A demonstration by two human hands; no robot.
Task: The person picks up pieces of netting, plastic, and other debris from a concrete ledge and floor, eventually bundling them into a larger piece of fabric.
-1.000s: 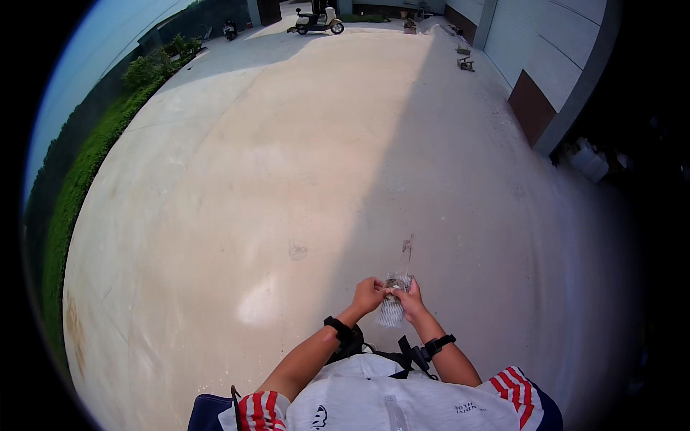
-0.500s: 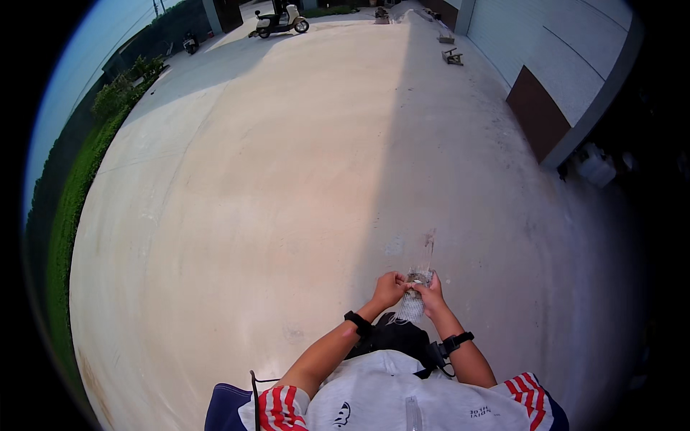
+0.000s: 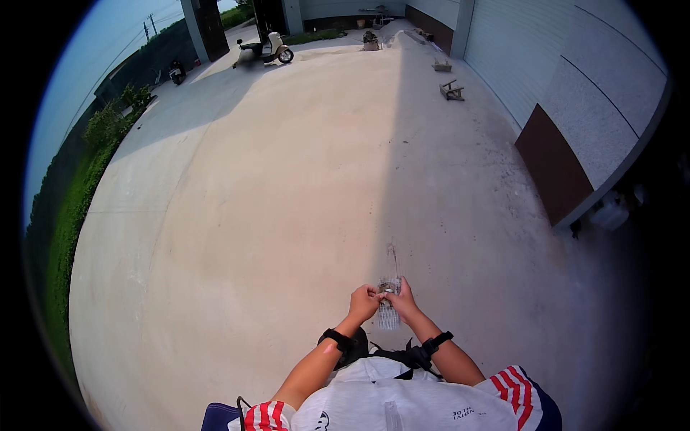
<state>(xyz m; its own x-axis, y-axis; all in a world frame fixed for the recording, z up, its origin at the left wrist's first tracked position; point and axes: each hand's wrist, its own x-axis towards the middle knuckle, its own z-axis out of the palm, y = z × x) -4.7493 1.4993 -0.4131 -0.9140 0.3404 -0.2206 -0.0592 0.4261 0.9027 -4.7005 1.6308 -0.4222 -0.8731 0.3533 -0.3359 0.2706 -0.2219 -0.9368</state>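
In front of my body, a narrow grey wire-mesh piece (image 3: 389, 317) with close parallel bars is held between my two hands. A thin brownish strip (image 3: 392, 262) shows beyond its far end; whether the two are joined I cannot tell. My right hand (image 3: 405, 302) is closed round the mesh piece's right side, its thumb over the top. At the left side, my left hand (image 3: 365, 302) has its fingers pinched together against the middle of the mesh. Something small and pale lies between the fingertips, too small to name.
Pale concrete floor (image 3: 280, 187) lies ahead, partly shaded on the right. A scooter (image 3: 269, 50) is parked far off, and a small wooden stool (image 3: 451, 91) stands near the right-hand wall (image 3: 604, 93). Green plants (image 3: 68, 237) edge the left side.
My hands and the mesh piece now appear farther left in view. Distant things sit lower in the picture as the view tilts up. The grip looks much the same.
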